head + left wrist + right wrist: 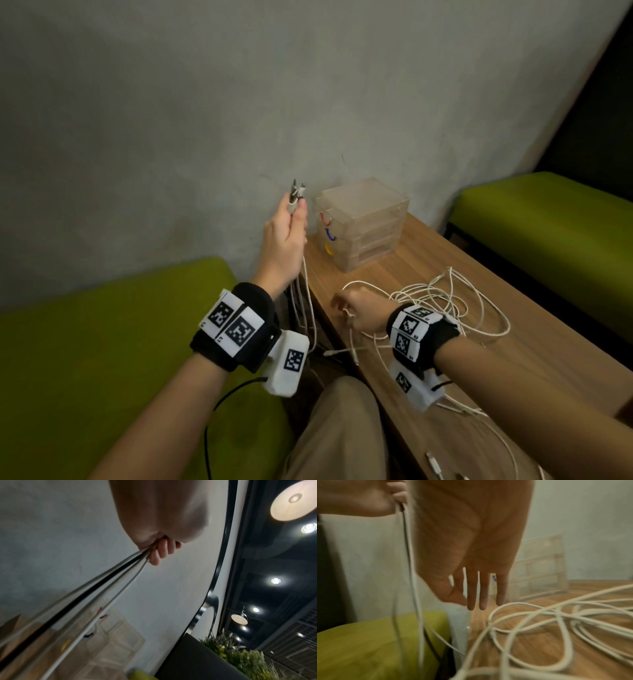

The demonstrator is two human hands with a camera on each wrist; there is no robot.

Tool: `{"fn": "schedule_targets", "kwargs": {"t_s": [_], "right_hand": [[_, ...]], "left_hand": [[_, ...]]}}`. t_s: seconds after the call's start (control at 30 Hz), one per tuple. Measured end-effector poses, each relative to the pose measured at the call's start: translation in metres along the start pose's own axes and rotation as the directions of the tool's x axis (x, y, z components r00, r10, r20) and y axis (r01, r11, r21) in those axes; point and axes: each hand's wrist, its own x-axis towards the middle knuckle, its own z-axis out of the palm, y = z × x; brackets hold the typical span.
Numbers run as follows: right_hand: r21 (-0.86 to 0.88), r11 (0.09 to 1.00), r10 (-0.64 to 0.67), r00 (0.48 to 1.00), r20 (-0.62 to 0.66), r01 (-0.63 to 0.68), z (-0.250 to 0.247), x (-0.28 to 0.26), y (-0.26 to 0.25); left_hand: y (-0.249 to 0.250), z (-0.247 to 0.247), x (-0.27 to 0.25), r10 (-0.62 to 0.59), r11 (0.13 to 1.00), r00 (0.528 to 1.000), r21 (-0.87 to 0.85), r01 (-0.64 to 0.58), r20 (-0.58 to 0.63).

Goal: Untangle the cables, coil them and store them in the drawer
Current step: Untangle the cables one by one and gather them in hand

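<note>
The thin white charging cables (442,308) lie mostly as a loose, overlapping tangle in the middle of the wooden desk (534,329), with a few strands trailing toward its near edge and plug ends resting at its near corner. Several cable ends, one of them black, are gathered in the left hand (286,236), which is raised off the desk's left edge with its fingers curled round the bundle just below the connectors (297,192); the strands hang down from it beside the desk. The right hand (356,313) hovers over the tangle near the left edge, fingers straight and relaxed, holding nothing. The cables look light, limp and smooth, likely to slip and snag on each other's loops, so taking hold near the stiffer plug ends and drawing one strand free at a time seems wisest. The clear plastic drawer unit (363,222) with coloured handles stands shut at the desk's far left corner, against the wall.
</note>
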Motion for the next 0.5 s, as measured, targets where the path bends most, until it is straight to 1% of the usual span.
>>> {"fn": "schedule_targets", "kwargs": {"t_s": [0.03, 0.07, 0.1, 0.17, 0.2, 0.3, 0.4, 0.5], "right_hand": [[-0.009, 1.0, 0.01, 0.999, -0.045, -0.01, -0.001, -0.001, 0.008], [-0.021, 1.0, 0.022, 0.998, -0.061, -0.024, 0.0, -0.004, 0.013], [-0.041, 0.999, 0.033, 0.998, -0.048, -0.035, 0.003, -0.006, 0.017], [-0.092, 0.994, 0.06, 0.998, 0.021, -0.057, 0.013, -0.01, 0.017], [-0.109, 0.993, 0.054, 0.998, 0.032, -0.05, 0.019, -0.01, 0.016], [-0.218, 0.976, -0.006, 1.0, 0.022, 0.011, 0.033, -0.007, 0.011], [-0.31, 0.951, 0.001, 0.998, 0.066, 0.019, 0.039, -0.004, 0.006], [-0.331, 0.943, 0.005, 0.998, 0.062, 0.016, 0.04, -0.003, 0.005]], "left_hand": [[-0.002, 0.002, -0.002, 0.006, 1.0, 1.0, 0.029, -0.006, 0.016], [-0.005, 0.007, -0.004, 0.003, 0.999, 1.0, 0.046, -0.004, 0.027], [-0.007, 0.012, -0.007, -0.003, 0.999, 0.999, 0.048, 0.001, 0.041], [-0.011, 0.021, -0.011, -0.013, 0.999, 0.997, 0.034, 0.011, 0.077], [-0.013, 0.026, -0.014, -0.02, 0.999, 0.996, 0.034, 0.017, 0.092], [-0.015, 0.035, -0.019, -0.035, 0.999, 0.993, 0.009, 0.034, 0.115], [-0.012, 0.039, -0.021, -0.03, 0.999, 0.991, -0.008, 0.031, 0.13], [-0.011, 0.039, -0.018, -0.02, 1.0, 0.99, -0.015, 0.022, 0.137]]}}
